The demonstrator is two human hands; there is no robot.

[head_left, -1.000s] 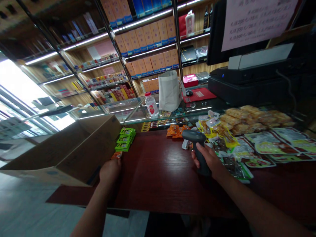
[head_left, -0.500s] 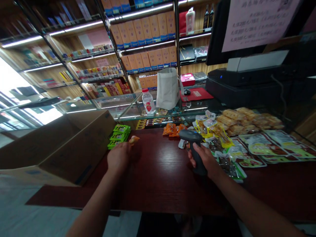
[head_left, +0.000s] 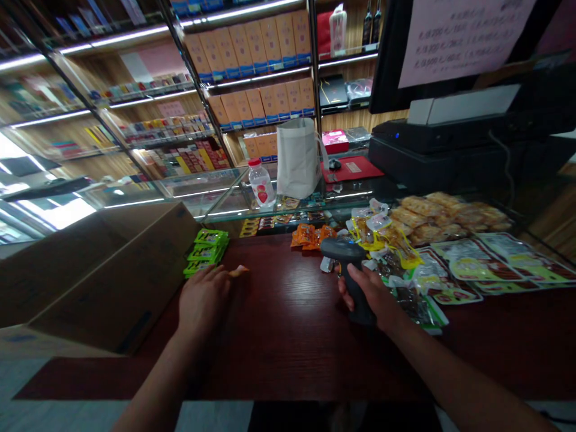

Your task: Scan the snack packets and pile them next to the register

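My right hand (head_left: 366, 294) is wrapped round the grip of a dark grey barcode scanner (head_left: 344, 251), held over the counter with its head pointing left. My left hand (head_left: 204, 298) is low over the dark red counter, fingers bent. A small orange snack packet (head_left: 239, 272) pokes out past its fingertips; the rest of the packet is hidden under the hand. Just beyond my left hand lie green snack packets (head_left: 207, 251) in a stack. Several orange snack packets (head_left: 310, 235) lie beyond the scanner, near the back edge.
A large open cardboard box (head_left: 148, 279) stands at the left. Yellow-edged snack packs (head_left: 405, 246), bagged pastries (head_left: 443, 216) and flat packs (head_left: 486, 261) spread across the right. Behind are a bottle (head_left: 261, 185), a white bag (head_left: 297, 157) and a monitor (head_left: 389, 57).
My left hand has come slightly nearer to me and to the left, with the orange packet at its fingertips. The scanner has hardly moved in my right hand. The view has shifted slightly.
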